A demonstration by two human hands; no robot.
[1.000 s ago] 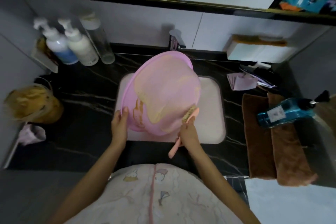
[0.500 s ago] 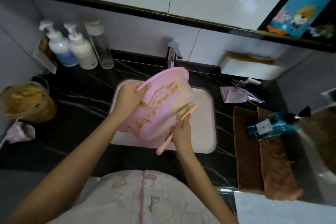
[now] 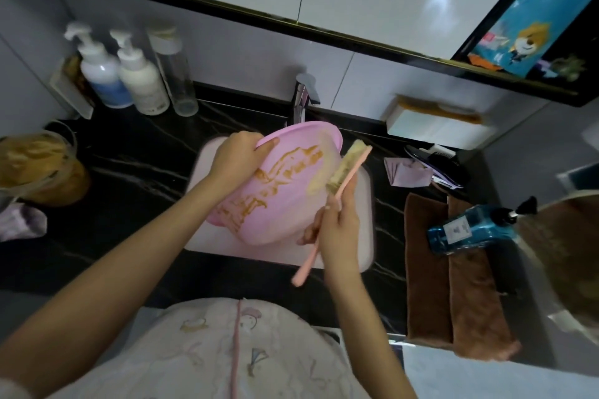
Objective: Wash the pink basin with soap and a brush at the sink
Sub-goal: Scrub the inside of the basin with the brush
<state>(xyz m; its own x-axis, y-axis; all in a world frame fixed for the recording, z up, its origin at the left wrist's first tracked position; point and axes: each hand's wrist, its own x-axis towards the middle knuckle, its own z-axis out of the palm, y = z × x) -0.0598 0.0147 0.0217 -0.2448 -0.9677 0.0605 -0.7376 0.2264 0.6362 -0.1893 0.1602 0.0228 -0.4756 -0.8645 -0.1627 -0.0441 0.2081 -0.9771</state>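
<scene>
The pink basin (image 3: 285,201) is tilted over the white sink (image 3: 364,236), its outer side facing me and streaked with brown smears. My left hand (image 3: 238,160) grips its upper left rim, fingers curled over the edge. My right hand (image 3: 337,230) holds the pink handle of a brush (image 3: 343,168). The pale bristle head lies against the basin's right side. The faucet (image 3: 303,95) stands behind the basin.
Two white pump bottles (image 3: 103,74) and a clear bottle (image 3: 176,74) stand at the back left of the black counter. A yellow-filled container (image 3: 39,168) sits far left. Brown towels (image 3: 453,278) and a lying blue bottle (image 3: 470,230) occupy the right. A white box (image 3: 434,126) sits behind them.
My left hand shifted from the basin's lower left edge to its upper rim and turned the basin's outside toward me. The brush slid up along the basin's right side.
</scene>
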